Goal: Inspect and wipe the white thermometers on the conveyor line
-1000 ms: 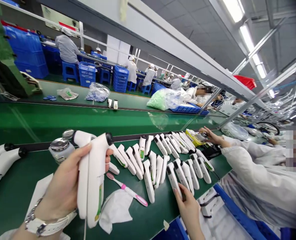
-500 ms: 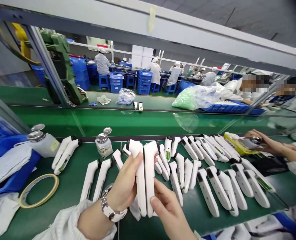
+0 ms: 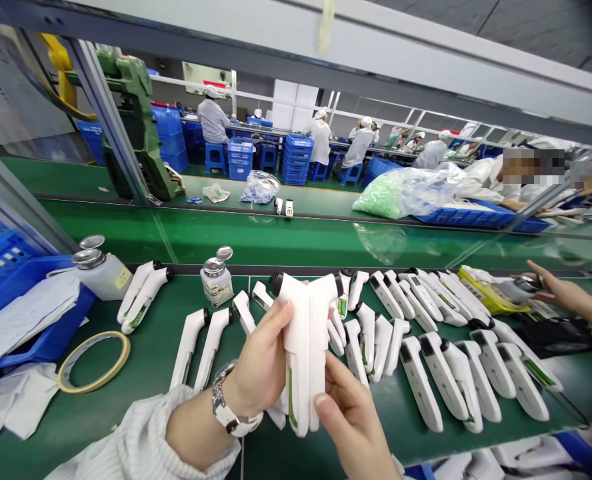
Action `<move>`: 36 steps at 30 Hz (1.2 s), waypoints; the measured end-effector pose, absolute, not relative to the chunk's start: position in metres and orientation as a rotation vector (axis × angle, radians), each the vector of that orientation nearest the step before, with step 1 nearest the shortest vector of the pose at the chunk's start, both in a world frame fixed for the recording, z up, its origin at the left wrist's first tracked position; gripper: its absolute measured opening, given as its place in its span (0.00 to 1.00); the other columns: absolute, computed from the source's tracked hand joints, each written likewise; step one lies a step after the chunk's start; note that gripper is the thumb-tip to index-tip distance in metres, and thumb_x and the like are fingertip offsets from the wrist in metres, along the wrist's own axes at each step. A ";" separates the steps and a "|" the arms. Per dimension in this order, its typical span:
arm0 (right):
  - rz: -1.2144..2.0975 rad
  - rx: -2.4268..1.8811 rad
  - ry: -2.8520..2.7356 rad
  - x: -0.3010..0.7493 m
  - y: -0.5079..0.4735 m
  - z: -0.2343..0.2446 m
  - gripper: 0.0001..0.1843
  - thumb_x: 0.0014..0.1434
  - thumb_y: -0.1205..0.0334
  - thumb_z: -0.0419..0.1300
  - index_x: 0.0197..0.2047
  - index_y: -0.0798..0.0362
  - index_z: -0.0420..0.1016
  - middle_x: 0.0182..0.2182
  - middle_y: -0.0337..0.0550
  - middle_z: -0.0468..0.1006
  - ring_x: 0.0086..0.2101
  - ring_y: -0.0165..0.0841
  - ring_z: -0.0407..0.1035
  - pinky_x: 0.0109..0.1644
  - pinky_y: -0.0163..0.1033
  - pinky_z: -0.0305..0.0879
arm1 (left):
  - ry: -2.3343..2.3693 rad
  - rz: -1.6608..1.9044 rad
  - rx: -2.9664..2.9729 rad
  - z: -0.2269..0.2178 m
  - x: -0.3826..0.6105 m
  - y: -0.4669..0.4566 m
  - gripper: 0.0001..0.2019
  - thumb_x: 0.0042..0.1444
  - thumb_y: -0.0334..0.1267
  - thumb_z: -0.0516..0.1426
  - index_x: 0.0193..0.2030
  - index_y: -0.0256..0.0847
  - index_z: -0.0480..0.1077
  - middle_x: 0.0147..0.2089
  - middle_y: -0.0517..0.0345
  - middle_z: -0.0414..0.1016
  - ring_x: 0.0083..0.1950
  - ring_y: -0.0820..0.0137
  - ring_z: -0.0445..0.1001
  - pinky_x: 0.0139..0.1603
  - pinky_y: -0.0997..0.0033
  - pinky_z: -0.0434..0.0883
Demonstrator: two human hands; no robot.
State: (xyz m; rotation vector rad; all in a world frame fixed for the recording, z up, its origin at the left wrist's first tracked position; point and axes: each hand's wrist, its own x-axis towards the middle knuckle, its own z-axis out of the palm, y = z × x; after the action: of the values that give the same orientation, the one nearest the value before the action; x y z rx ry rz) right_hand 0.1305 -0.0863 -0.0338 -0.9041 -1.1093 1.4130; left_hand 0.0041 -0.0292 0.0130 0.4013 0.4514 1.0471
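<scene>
Left hand (image 3: 261, 363), grip clasped round two white handheld devices (image 3: 300, 333), side by side, roughly upright above green counter (image 3: 149, 363); right hand (image 3: 351, 417) grasping lower part of same pair. More white devices (image 3: 422, 387) lie in rows to right; metal-topped bottle (image 3: 217, 288) stands beyond.

Behind the paired white devices (image 3: 310, 340), most fingers of the left hand (image 3: 259, 363) are hidden from me, and the right hand's (image 3: 349, 413) in part. The left edge cuts the slotted blue crate (image 3: 19, 255); distant workers' (image 3: 361, 147) handwork is too small for me.
</scene>
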 end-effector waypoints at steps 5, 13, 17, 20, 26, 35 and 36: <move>1.388 -0.939 -1.041 0.131 -0.088 -0.034 0.25 0.54 0.59 0.65 0.54 0.37 0.66 0.49 0.39 0.77 0.46 0.35 0.73 0.44 0.33 0.73 | 0.418 1.123 0.474 0.014 0.000 -0.027 0.11 0.55 0.32 0.56 0.46 0.42 0.68 0.42 0.56 0.76 0.48 0.65 0.73 0.51 0.65 0.69; 1.381 -1.000 -0.967 0.133 -0.090 -0.029 0.24 0.56 0.57 0.63 0.54 0.37 0.63 0.48 0.37 0.77 0.47 0.34 0.72 0.47 0.34 0.71 | 0.409 1.058 0.559 0.013 -0.003 -0.023 0.12 0.53 0.27 0.57 0.45 0.39 0.68 0.43 0.54 0.75 0.48 0.64 0.73 0.49 0.66 0.69; 1.365 -0.988 -0.861 0.129 -0.091 -0.027 0.20 0.56 0.53 0.62 0.52 0.37 0.67 0.49 0.36 0.76 0.49 0.33 0.70 0.48 0.33 0.70 | 0.433 1.050 0.580 0.011 -0.003 -0.021 0.13 0.53 0.28 0.58 0.46 0.40 0.68 0.45 0.55 0.74 0.49 0.64 0.73 0.50 0.66 0.70; 1.321 -0.998 -0.879 0.126 -0.092 -0.027 0.19 0.56 0.53 0.62 0.52 0.36 0.67 0.48 0.35 0.76 0.48 0.31 0.70 0.47 0.31 0.70 | 0.464 1.063 0.599 0.008 -0.003 -0.020 0.14 0.53 0.28 0.59 0.47 0.42 0.68 0.45 0.56 0.75 0.50 0.65 0.73 0.49 0.68 0.70; 1.156 -1.033 -1.061 0.128 -0.091 -0.028 0.20 0.60 0.57 0.59 0.55 0.40 0.64 0.50 0.40 0.75 0.48 0.34 0.70 0.47 0.33 0.71 | 0.459 1.044 0.627 0.006 0.000 -0.021 0.15 0.52 0.28 0.60 0.46 0.41 0.68 0.44 0.56 0.76 0.50 0.64 0.73 0.48 0.69 0.71; 1.125 -1.100 -1.085 0.129 -0.091 -0.031 0.21 0.60 0.56 0.57 0.56 0.43 0.60 0.52 0.43 0.73 0.49 0.37 0.70 0.47 0.37 0.72 | 0.502 1.030 0.617 0.006 0.002 -0.023 0.13 0.51 0.28 0.60 0.45 0.39 0.69 0.48 0.53 0.74 0.53 0.62 0.71 0.51 0.66 0.69; 1.120 -1.093 -1.107 0.130 -0.090 -0.033 0.21 0.61 0.57 0.57 0.57 0.42 0.59 0.52 0.42 0.73 0.48 0.37 0.71 0.47 0.37 0.72 | 0.504 1.029 0.620 0.005 0.002 -0.023 0.13 0.52 0.28 0.60 0.45 0.39 0.69 0.48 0.52 0.74 0.53 0.62 0.71 0.51 0.66 0.69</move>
State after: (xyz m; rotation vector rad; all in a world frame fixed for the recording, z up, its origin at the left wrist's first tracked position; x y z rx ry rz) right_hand 0.1302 -0.0902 -0.0328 -1.0931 -1.1071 1.1201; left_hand 0.0021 -0.0230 0.0054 0.6200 0.5045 1.0287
